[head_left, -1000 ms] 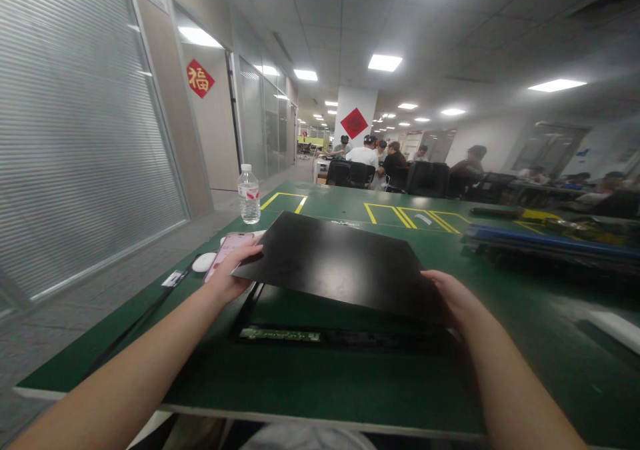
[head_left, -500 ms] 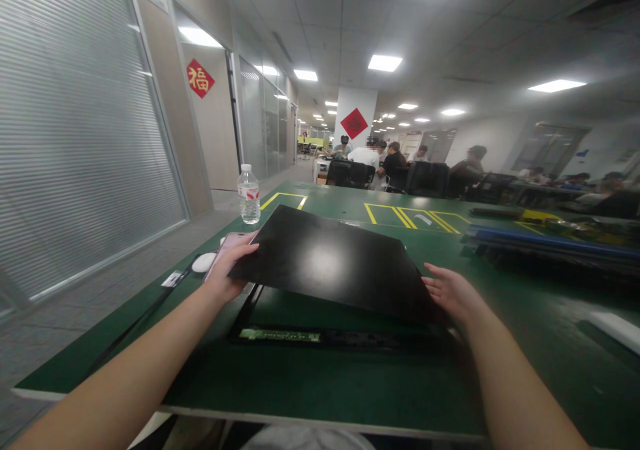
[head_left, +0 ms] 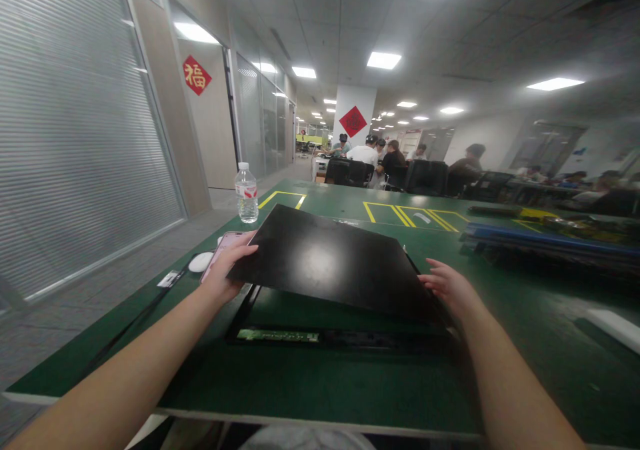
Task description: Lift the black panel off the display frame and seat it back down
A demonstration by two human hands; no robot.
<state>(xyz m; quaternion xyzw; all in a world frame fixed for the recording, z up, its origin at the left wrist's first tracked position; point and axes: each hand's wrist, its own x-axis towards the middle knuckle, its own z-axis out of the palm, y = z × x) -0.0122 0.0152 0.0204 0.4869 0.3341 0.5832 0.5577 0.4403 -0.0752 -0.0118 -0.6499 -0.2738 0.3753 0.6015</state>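
Observation:
A flat, glossy black display panel (head_left: pixel 310 260) is tilted above the table, its left side raised. My left hand (head_left: pixel 227 270) grips its left edge, thumb on top and the other fingers underneath. At the opposite edge, my right hand (head_left: pixel 453 293) has its fingers apart, the tips at or touching the panel's side. Beneath the panel lies a thin black frame (head_left: pixel 245 310), mostly covered by it. A narrow green circuit board (head_left: pixel 277 335) shows along the frame's near side.
On the green table (head_left: pixel 320 383), a phone (head_left: pixel 225 243), a round white object (head_left: pixel 201 262) and a black strap lie left. A water bottle (head_left: pixel 247 197) stands behind them. Blue-edged panels (head_left: pixel 530 240) are stacked right, with a white bar (head_left: pixel 615 327) nearer. Several people sit beyond.
My right fingers have shifted slightly inward against the panel's right edge. The panel and my left hand stay nearly in place; the view has shifted a little.

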